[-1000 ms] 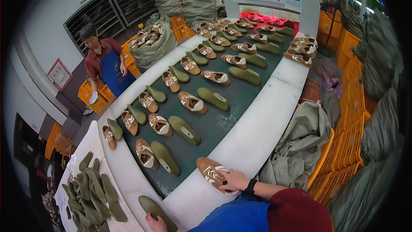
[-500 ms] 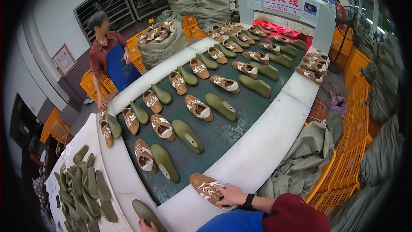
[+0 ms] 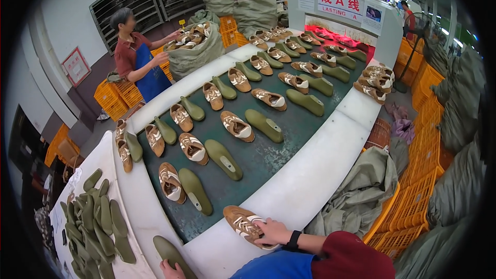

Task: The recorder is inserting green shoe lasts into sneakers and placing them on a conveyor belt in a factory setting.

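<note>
My right hand is closed on the opening of a brown suede sneaker with white stripes, which rests on the white front ledge. At the lower edge my left hand curls round a dark green shoe last near the table's corner; part of that hand is cut off by the frame. Beyond them, on the dark green belt, brown sneakers stand in rows, each beside a green last. A heap of loose lasts lies on the white-covered table to my left.
Across the belt, a co-worker in a blue apron reaches toward a sack of sneakers. Several sneakers are stacked on the right ledge. Orange crates and grey-green sacks line my right side. A red-lit machine opening stands at the far end.
The co-worker has straightened up from the table's left corner and now has both arms raised toward the sack. My hands stay on the same sneaker and last; the view has shifted slightly.
</note>
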Tool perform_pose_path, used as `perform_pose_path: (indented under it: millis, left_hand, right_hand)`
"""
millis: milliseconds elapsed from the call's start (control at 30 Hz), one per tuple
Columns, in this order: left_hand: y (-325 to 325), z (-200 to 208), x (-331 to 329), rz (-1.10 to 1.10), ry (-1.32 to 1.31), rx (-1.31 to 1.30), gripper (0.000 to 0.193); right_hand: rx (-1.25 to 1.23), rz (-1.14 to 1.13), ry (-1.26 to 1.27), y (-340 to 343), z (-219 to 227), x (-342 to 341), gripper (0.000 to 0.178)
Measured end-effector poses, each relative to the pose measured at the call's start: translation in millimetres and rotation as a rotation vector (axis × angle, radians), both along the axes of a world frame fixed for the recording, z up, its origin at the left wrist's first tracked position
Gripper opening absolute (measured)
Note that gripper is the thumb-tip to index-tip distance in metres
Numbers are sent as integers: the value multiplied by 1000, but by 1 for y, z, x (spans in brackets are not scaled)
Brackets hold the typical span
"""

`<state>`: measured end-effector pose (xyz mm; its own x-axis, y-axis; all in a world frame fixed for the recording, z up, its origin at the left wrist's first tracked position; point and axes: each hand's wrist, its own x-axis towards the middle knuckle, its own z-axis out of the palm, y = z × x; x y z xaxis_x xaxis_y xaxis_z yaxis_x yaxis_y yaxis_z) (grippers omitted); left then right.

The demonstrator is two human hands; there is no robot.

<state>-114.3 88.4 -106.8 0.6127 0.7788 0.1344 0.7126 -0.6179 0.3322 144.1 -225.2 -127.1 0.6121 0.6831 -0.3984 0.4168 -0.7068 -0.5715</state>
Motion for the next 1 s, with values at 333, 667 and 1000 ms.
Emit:
perform_pose_path:
  millis: [333,667,1000]
  left_hand:
    - [-5,3,12,-35,-16,7,41]
    - [-3,-15,-7,-19,-5,128,42]
    - [-11,1,3,-7,-2,90,42]
  right_hand:
    - [47,-38,-38,-9,-4,3,74]
    - [179,-42,-98,-14,-4,-6,63]
    - [247,-86,-164,-9,-5,-2,66]
